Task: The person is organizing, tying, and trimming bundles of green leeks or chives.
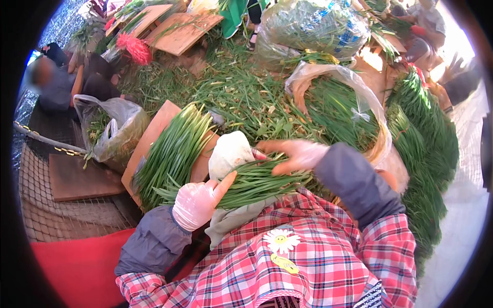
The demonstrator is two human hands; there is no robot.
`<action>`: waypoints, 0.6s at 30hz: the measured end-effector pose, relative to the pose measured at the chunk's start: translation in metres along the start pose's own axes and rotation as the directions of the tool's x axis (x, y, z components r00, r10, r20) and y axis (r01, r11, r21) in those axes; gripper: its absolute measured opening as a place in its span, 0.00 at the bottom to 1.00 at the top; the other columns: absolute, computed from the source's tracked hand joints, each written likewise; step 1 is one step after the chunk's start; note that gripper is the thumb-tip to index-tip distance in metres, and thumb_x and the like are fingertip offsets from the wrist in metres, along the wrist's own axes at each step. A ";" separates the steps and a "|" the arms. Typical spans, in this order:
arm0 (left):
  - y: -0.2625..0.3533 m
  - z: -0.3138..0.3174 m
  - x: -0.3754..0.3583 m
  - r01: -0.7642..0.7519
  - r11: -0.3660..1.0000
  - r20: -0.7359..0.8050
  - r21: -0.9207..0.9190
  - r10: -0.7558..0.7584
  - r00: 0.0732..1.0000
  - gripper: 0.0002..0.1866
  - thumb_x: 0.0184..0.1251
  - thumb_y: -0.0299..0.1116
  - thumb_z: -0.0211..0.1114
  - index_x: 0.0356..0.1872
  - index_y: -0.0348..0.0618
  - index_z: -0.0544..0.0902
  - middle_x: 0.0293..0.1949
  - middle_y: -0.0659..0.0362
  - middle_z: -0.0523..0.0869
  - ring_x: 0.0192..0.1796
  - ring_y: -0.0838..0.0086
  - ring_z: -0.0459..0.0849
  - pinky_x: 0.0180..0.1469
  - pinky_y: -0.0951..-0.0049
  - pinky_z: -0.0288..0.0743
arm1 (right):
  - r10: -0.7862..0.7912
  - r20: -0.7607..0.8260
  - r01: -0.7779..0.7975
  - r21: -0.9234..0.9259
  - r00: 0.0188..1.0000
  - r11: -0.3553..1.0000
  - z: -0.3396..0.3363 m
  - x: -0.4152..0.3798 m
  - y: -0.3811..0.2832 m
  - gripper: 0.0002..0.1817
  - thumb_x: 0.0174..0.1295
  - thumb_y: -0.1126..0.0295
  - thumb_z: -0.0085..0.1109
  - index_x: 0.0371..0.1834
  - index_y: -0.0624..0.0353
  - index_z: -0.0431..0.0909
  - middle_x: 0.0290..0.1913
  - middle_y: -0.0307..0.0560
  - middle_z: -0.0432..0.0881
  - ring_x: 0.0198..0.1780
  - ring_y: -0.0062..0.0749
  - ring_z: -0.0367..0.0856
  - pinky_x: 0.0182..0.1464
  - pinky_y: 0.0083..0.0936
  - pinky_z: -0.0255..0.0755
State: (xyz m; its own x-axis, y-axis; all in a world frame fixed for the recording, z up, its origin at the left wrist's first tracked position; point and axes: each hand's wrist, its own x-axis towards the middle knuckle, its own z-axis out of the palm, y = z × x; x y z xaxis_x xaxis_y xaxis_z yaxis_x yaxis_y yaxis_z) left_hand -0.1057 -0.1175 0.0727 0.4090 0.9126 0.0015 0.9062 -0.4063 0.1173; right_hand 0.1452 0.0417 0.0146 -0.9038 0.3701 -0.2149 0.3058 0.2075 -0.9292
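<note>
1 green bunch (pixel 262 180) | left hand (pixel 197 201) touching | right hand (pixel 299 154) touching, blurred | underside hidden

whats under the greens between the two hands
Greyish cloth shows along the near edge of the greens. Whatever lies under their middle is covered by the leaves, so it can't be told.

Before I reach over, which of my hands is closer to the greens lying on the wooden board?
Your left. Your left hand is just beside the lower end of those greens; your right hand is farther off, over the bunch.
</note>
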 end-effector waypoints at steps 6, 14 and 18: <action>0.008 -0.011 -0.001 0.181 0.925 0.260 -0.335 -0.094 0.961 0.34 0.47 0.25 0.64 0.62 0.47 0.69 0.36 0.49 0.83 0.34 0.54 0.82 0.34 0.64 0.76 | 0.245 0.120 -0.203 -0.285 0.962 0.937 0.011 -0.001 -0.007 0.19 0.60 0.54 0.53 0.47 0.54 0.79 0.40 0.55 0.82 0.43 0.46 0.80 0.48 0.33 0.71; -0.013 0.009 -0.025 0.703 -0.102 0.710 -0.704 -0.141 0.690 0.22 0.56 0.26 0.66 0.53 0.38 0.72 0.31 0.56 0.82 0.28 0.80 0.77 0.29 0.79 0.70 | 0.681 -0.461 -0.680 0.203 0.569 0.705 -0.066 -0.092 0.106 0.17 0.56 0.56 0.59 0.35 0.58 0.84 0.36 0.50 0.84 0.39 0.35 0.82 0.46 0.30 0.73; -0.006 0.024 -0.012 0.697 -0.250 0.737 -0.672 -0.133 0.662 0.16 0.56 0.27 0.66 0.46 0.40 0.74 0.24 0.61 0.79 0.15 0.85 0.66 0.17 0.84 0.56 | 0.445 -0.268 -0.471 -0.039 0.854 0.881 -0.033 -0.075 0.078 0.29 0.53 0.52 0.62 0.54 0.58 0.73 0.44 0.55 0.82 0.46 0.37 0.80 0.51 0.29 0.70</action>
State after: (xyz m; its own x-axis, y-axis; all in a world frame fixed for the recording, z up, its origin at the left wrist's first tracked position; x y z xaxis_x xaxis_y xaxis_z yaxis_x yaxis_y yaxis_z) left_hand -0.1136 -0.1275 0.0480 0.2292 0.6242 -0.7469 -0.0134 0.7692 0.6388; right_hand 0.2470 0.0594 -0.0315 -0.5560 0.6511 -0.5166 0.7073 0.0441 -0.7056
